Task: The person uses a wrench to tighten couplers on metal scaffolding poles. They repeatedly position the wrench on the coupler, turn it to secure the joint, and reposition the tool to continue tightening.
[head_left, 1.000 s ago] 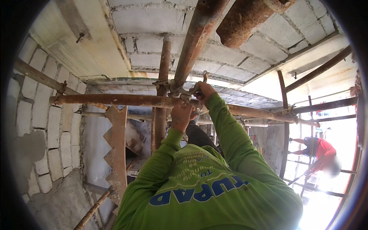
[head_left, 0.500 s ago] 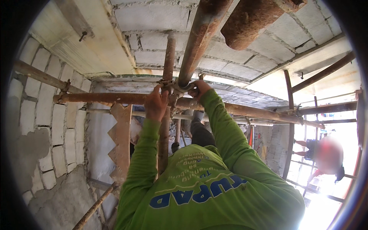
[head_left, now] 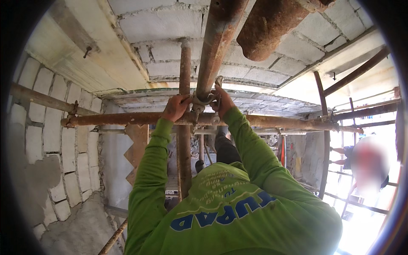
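A metal scaffold clamp (head_left: pixel 199 101) sits where the sloping steel pipe (head_left: pixel 217 44) meets a rusty horizontal pipe (head_left: pixel 140 119). My left hand (head_left: pixel 175 108) is closed at the clamp's left side, its fingertips against the metal beside the upright pipe (head_left: pixel 185 70). On the other side, my right hand (head_left: pixel 224 103) pinches a light metal piece (head_left: pixel 219 80) whose tip rises above the fingers. It looks like part of the clamp, though the fingers hide most of it. Just below that hand, a rounded metal end (head_left: pixel 215 118) shows in front of the horizontal pipe.
Overhead hangs a thick rusty pipe end (head_left: pixel 270 32). A block wall (head_left: pixel 70 140) stands at left, beside a zigzag-edged board (head_left: pixel 137 146). Scaffold poles (head_left: pixel 325 157) rise at right, with another person (head_left: pixel 369 163) beyond them. One slanting pole (head_left: pixel 114 237) lies at lower left.
My left hand has lowered slightly and turned, its fingers now pointing right to the clamp. My right fingers now hold an upright metal piece. The view has shifted a little.
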Motion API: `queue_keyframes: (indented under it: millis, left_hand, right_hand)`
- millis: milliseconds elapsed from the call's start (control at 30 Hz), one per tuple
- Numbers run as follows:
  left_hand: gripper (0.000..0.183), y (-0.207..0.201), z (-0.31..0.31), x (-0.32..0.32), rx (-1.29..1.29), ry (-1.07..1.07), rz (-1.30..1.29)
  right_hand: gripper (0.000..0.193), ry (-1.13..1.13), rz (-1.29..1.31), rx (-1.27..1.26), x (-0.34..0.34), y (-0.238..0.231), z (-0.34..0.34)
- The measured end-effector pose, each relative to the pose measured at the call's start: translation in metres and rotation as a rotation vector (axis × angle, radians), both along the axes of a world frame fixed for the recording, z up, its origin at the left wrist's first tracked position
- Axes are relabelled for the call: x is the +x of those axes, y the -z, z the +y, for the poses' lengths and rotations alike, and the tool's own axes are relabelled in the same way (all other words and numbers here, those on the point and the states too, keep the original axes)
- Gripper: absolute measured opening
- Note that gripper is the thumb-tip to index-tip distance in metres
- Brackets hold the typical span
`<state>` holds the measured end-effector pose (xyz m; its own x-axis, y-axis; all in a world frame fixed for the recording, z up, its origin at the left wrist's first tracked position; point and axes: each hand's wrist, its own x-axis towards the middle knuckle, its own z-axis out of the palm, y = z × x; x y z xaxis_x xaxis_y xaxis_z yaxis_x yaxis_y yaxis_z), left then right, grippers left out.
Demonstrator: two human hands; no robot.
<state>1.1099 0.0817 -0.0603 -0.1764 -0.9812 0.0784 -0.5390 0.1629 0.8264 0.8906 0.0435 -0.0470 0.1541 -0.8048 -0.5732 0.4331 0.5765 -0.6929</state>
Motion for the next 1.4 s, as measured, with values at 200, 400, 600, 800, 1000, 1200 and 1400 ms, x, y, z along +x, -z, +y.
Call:
queue_keyframes:
  millis: [200, 400, 600, 800, 1000, 1200, 1400]
  left_hand:
    - [0.027, -0.008, 0.009, -0.007, -0.039, 0.117, -0.182]
    - [0.029, -0.005, 0.001, 0.01, 0.003, 0.142, -0.105]
    - [0.033, -0.001, -0.031, 0.032, 0.047, 0.254, -0.042]
    - [0.025, 0.0, -0.041, 0.031, 0.335, 0.166, 0.183]
    - [0.024, 0.007, -0.04, 0.02, 0.447, -0.077, 0.791]
    - [0.029, 0.019, -0.047, -0.008, 0.395, -0.137, 0.841]
    - [0.03, 0.031, -0.049, -0.018, 0.456, -0.111, 1.059]
  right_hand:
    - [0.067, -0.049, 0.179, -0.129, -0.008, 0.004, 0.004]
    - [0.044, -0.11, 0.113, 0.014, 0.002, 0.007, -0.009]
    - [0.059, -0.088, 0.07, -0.02, 0.005, -0.001, -0.005]
    - [0.042, -0.138, 0.233, -0.05, 0.005, 0.002, -0.016]
    - [0.042, -0.132, 0.309, -0.079, 0.008, 0.006, -0.019]
    - [0.035, -0.12, 0.207, -0.172, 0.007, 0.006, -0.015]
    - [0.043, -0.23, 0.296, -0.149, 0.004, 0.007, -0.027]
